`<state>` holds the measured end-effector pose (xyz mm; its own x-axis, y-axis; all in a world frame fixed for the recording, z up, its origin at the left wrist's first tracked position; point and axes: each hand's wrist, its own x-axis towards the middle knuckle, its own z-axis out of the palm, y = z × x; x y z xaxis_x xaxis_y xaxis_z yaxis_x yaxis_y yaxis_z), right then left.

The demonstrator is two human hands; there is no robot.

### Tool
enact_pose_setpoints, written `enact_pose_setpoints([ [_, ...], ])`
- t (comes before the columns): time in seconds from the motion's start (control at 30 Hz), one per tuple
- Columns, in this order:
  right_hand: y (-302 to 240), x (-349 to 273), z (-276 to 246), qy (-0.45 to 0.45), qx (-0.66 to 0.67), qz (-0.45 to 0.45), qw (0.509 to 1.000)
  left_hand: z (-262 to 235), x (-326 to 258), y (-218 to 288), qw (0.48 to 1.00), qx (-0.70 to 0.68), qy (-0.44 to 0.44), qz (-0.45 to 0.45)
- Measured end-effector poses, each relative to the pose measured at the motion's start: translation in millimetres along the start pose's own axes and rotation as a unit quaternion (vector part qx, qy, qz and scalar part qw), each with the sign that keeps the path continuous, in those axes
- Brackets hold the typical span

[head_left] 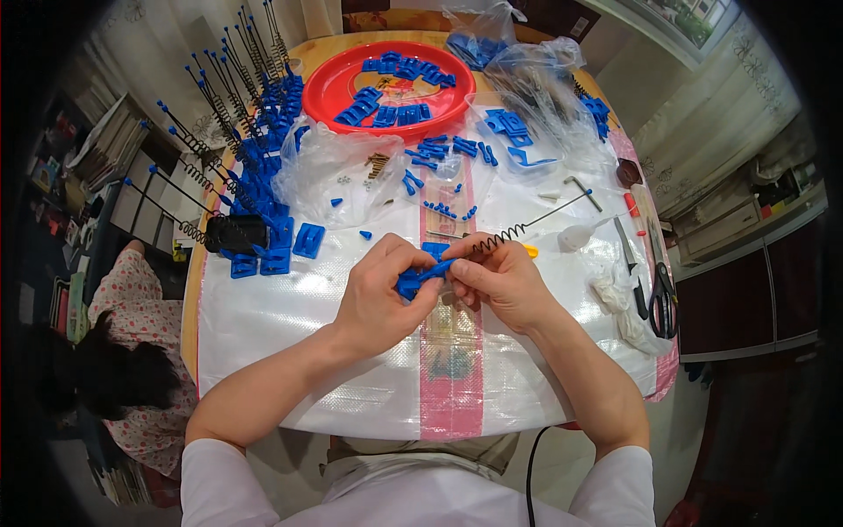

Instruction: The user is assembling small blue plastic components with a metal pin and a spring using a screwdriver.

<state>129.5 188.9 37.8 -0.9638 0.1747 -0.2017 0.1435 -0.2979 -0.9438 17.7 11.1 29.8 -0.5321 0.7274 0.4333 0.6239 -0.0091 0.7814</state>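
Observation:
Both hands meet over the middle of a table covered with a white woven sheet [290, 351]. My left hand [382, 294] grips a small blue plastic piece [410, 283]. My right hand [496, 277] pinches the near end of a thin metal rod with a black coil spring [505, 235] at that blue piece. The rod runs up and to the right and ends in a small blue tip [589, 191].
A red round tray [329, 88] of blue parts stands at the back. Finished blue-tipped spring rods [224, 132] pile at the left. Clear plastic bags [338, 171] with parts lie in the middle, scissors [660, 299] and a cutter at the right. A person in a patterned garment [132, 351] sits low left.

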Motion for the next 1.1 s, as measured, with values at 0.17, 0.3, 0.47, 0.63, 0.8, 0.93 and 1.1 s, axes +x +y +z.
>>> enact_pose_setpoints([
  [0.17, 4, 0, -1, 0.014, 0.038, -0.027, 0.999, 0, -3, 6, 0.989, -0.120, -0.003, -0.081],
  [0.3, 3, 0, -6, 0.002, 0.058, -0.037, 0.998, -3, -7, 2, 0.954, -0.250, -0.028, -0.165],
  [0.47, 5, 2, -8, -0.005, 0.099, -0.043, 0.994, -2, -7, -3, 0.988, -0.135, -0.024, -0.069],
  [0.63, 8, 4, -10, -0.003, 0.112, -0.050, 0.992, -2, -3, 1, 0.998, -0.056, 0.014, 0.021],
  [0.8, 3, 2, -4, -0.001, 0.101, -0.036, 0.994, -3, -3, 0, 0.999, -0.029, 0.002, 0.038],
  [0.93, 5, 2, -6, -0.012, 0.098, -0.023, 0.995, -4, -4, 4, 0.999, -0.008, -0.010, 0.047],
  [1.1, 3, 1, -4, -0.012, 0.094, -0.005, 0.996, -4, -6, 6, 0.999, 0.017, -0.028, 0.041],
])
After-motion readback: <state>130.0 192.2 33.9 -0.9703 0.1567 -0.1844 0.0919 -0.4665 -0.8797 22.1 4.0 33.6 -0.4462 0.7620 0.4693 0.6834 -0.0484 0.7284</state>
